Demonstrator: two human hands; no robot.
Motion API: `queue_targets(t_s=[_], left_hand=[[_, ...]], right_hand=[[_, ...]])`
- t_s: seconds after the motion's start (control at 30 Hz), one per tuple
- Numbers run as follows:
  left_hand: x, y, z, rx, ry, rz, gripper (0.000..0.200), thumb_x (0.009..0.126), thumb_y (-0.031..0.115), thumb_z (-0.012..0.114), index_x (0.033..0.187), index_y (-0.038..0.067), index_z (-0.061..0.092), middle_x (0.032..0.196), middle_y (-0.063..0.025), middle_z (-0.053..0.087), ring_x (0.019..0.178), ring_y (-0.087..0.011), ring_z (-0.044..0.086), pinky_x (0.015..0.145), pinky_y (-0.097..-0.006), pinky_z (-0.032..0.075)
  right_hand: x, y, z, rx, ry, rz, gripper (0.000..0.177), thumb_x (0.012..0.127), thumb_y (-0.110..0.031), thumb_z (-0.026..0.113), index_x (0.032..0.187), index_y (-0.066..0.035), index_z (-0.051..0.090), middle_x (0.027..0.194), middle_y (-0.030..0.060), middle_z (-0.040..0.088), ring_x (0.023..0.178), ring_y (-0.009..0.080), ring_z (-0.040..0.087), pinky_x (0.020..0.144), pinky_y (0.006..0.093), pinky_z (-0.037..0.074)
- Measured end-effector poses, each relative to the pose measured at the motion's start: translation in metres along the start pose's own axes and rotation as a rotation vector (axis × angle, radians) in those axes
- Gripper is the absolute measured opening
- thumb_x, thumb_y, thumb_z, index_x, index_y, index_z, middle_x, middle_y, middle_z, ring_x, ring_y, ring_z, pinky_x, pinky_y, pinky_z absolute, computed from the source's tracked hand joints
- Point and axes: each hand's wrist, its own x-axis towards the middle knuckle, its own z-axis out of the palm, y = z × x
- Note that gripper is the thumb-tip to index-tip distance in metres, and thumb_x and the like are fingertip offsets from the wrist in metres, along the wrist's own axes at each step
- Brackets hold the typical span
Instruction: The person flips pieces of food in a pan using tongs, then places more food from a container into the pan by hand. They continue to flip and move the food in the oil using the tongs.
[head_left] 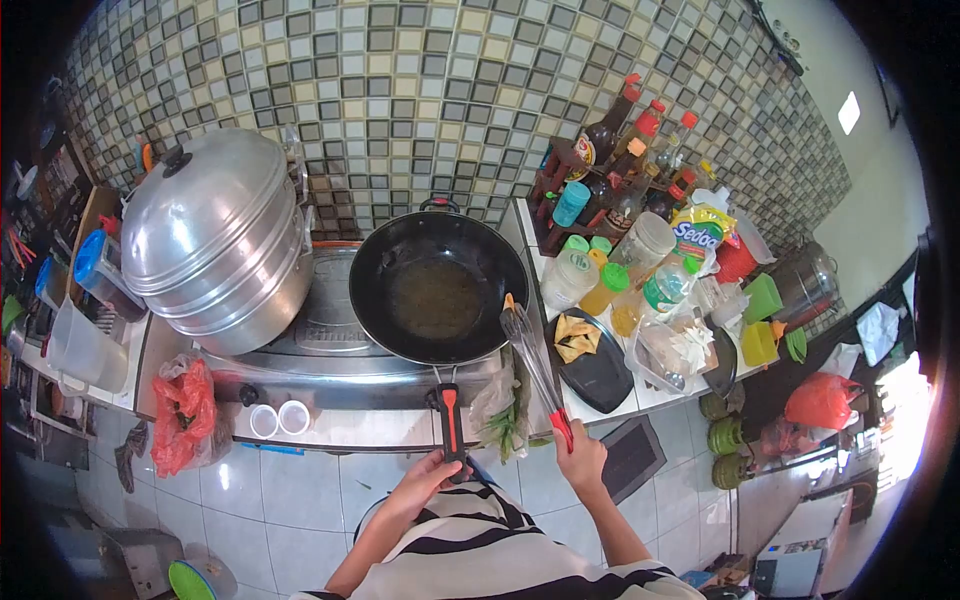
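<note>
My left hand (pixel 431 477) is closed around the black and red handle (pixel 450 420) of a deep black wok (pixel 375 285) on the stove. A shallow pool of oil (pixel 437 300) lies in its bottom. In my right hand (pixel 582 455) are metal tongs (pixel 540 370) with red grips, slanting up to the wok's right rim. At their tips is a small golden-brown piece of food (pixel 509 301). Right of the tongs, folded golden-brown pastries (pixel 576 338) rest on a black plate (pixel 603 390).
A large aluminium steamer (pixel 215 240) stands left of the wok. Two small white cups (pixel 294 417) sit at the counter's front edge, near a red plastic bag (pixel 183 415). Sauce bottles (pixel 604 135), jars and a clear plastic container (pixel 668 352) crowd the right counter.
</note>
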Motion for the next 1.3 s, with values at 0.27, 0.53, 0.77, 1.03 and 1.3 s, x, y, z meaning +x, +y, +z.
queue_targets(t_s=[0.27, 0.53, 0.77, 1.03, 1.3], left_hand=[[-0.002, 0.002, 0.002, 0.003, 0.021, 0.003, 0.024, 0.086, 0.018, 0.053, 0.105, 0.004, 0.050, 0.096, -0.0082, 0.058, 0.090, -0.0152, 0.055, 0.077, -0.0266, 0.042], [0.001, -0.002, 0.001, -0.024, 0.018, 0.015, 0.024, 0.086, 0.018, 0.051, 0.105, 0.003, 0.049, 0.096, -0.0092, 0.057, 0.091, -0.0163, 0.054, 0.080, -0.0281, 0.042], [-0.002, 0.003, 0.005, -0.011, 0.011, 0.002, 0.024, 0.086, 0.019, 0.051, 0.104, 0.003, 0.050, 0.096, -0.0089, 0.057, 0.091, -0.0162, 0.054, 0.080, -0.0284, 0.042], [-0.002, 0.002, 0.006, -0.030, -0.008, 0.001, 0.024, 0.086, 0.023, 0.053, 0.104, 0.008, 0.051, 0.095, -0.0028, 0.059, 0.087, -0.0083, 0.054, 0.072, -0.0213, 0.039], [0.000, -0.003, 0.002, -0.046, -0.011, -0.003, 0.022, 0.086, 0.023, 0.053, 0.102, 0.009, 0.052, 0.094, -0.0025, 0.060, 0.086, -0.0074, 0.054, 0.073, -0.0210, 0.039]], right_hand=[[-0.003, -0.004, 0.000, 0.040, 0.019, -0.023, 0.026, 0.081, -0.033, 0.053, 0.085, -0.007, 0.049, 0.052, 0.0170, 0.053, 0.050, 0.0368, 0.055, 0.045, 0.0442, 0.043], [-0.010, -0.008, 0.002, 0.089, 0.055, -0.033, 0.025, 0.081, -0.035, 0.053, 0.081, -0.010, 0.049, 0.049, 0.0136, 0.052, 0.044, 0.0332, 0.055, 0.041, 0.0425, 0.042], [-0.013, -0.005, 0.001, 0.110, -0.002, 0.008, 0.025, 0.081, -0.031, 0.053, 0.089, -0.007, 0.051, 0.053, 0.0166, 0.053, 0.050, 0.0367, 0.055, 0.045, 0.0440, 0.043], [-0.019, 0.000, 0.010, 0.209, 0.054, -0.022, 0.024, 0.082, -0.029, 0.053, 0.087, -0.006, 0.051, 0.053, 0.0176, 0.052, 0.050, 0.0368, 0.054, 0.044, 0.0435, 0.042], [-0.024, -0.003, 0.006, 0.211, 0.052, 0.012, 0.022, 0.082, -0.027, 0.055, 0.080, -0.005, 0.049, 0.051, 0.0177, 0.050, 0.049, 0.0357, 0.054, 0.043, 0.0413, 0.040]])
